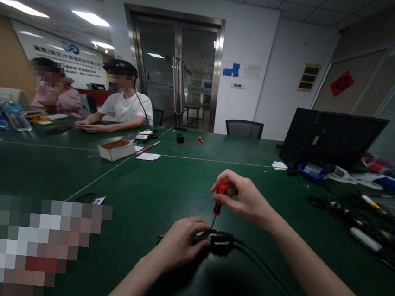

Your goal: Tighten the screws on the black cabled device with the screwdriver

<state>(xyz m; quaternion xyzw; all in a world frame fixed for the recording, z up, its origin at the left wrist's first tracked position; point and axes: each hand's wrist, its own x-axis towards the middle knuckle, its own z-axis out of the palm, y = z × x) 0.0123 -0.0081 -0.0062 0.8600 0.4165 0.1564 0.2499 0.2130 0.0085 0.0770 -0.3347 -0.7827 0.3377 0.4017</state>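
A long, glossy black device with a power cord (221, 241) lies on the green table. My left hand (185, 240) is closed around its left part and hides much of it. From the device's right end, the black cord runs off toward the lower right. My right hand (240, 194) grips the red-and-black handle of a screwdriver (217, 206) from above. The screwdriver stands nearly upright, its thin shaft pointing down at the device close to my left fingers. Whether the tip sits in a screw is too small to make out.
Ahead on the green table (180, 183) are an open cardboard box (116, 149), white paper (148, 157) and another small screwdriver (201, 140). A monitor (331, 140), a blue tray (312, 171) and tangled cables (358, 224) fill the right side. Two people sit across at the left.
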